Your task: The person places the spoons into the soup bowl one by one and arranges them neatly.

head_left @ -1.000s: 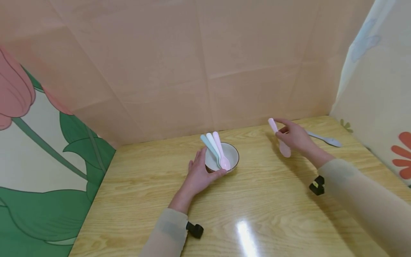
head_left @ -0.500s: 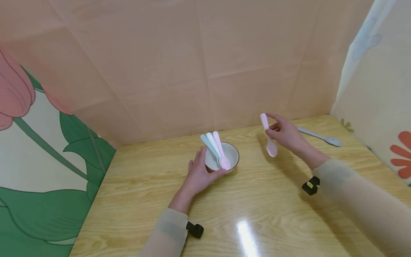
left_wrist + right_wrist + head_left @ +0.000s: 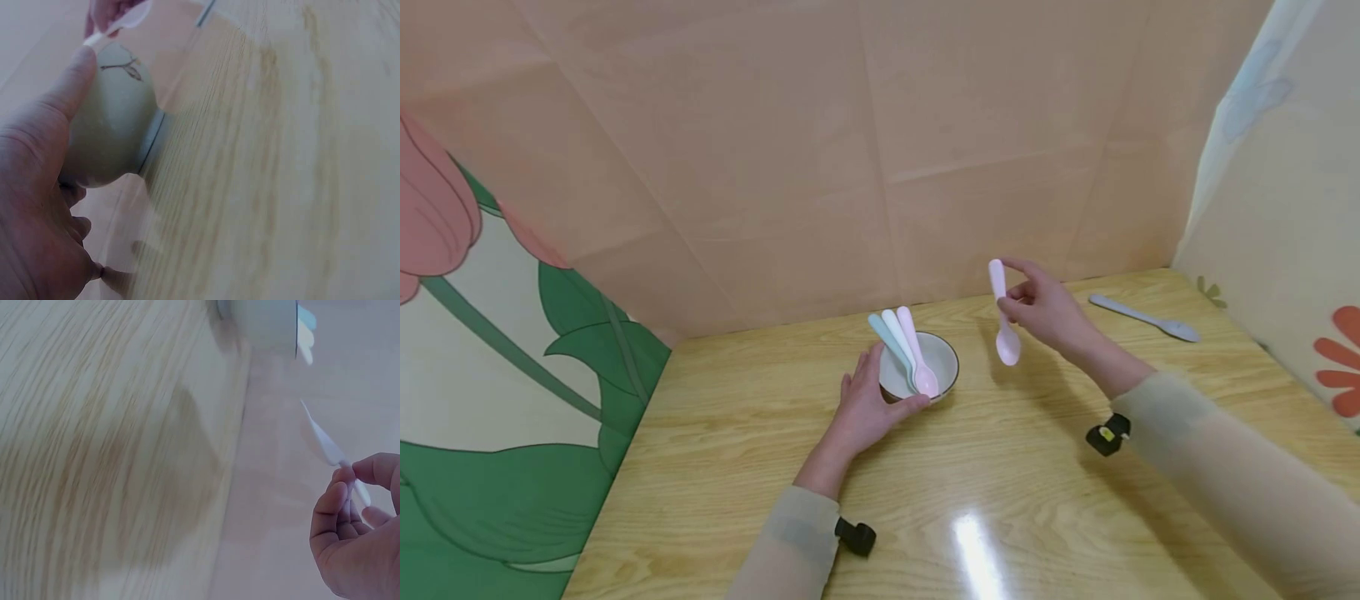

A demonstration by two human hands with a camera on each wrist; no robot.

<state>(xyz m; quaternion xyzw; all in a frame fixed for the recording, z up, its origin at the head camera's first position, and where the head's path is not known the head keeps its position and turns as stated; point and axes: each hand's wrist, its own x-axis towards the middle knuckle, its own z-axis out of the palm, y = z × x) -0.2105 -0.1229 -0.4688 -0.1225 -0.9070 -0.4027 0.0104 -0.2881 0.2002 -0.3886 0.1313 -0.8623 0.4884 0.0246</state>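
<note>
I have the held spoon [image 3: 1008, 345], a pink one, pinched between thumb and fingers of the right hand [image 3: 1045, 310], above the table [image 3: 737, 442] and apart from the bowl [image 3: 943, 358], to its right. The left hand [image 3: 861, 410] grips that bowl, thumb at its near rim, fingers curled round the side. In it lean a blue spoon [image 3: 886, 335], a white spoon [image 3: 898, 331] and another pink spoon [image 3: 909, 329]; a grey spoon [image 3: 1127, 312] lies farther right. The tabletop is yellowish wood grain with a streak of glare [image 3: 977, 558] (bright enough to wash the grain out). A creased peach sheet [image 3: 760, 167] hangs behind, a tulip panel [image 3: 475, 383] left, a flowered panel [image 3: 1262, 275] right. I can't fully see the blue and white spoons' lower ends; some left fingertips are hidden, the sleeves [image 3: 1232, 467] run out of view, and my right wrist view crops the bowl.
</note>
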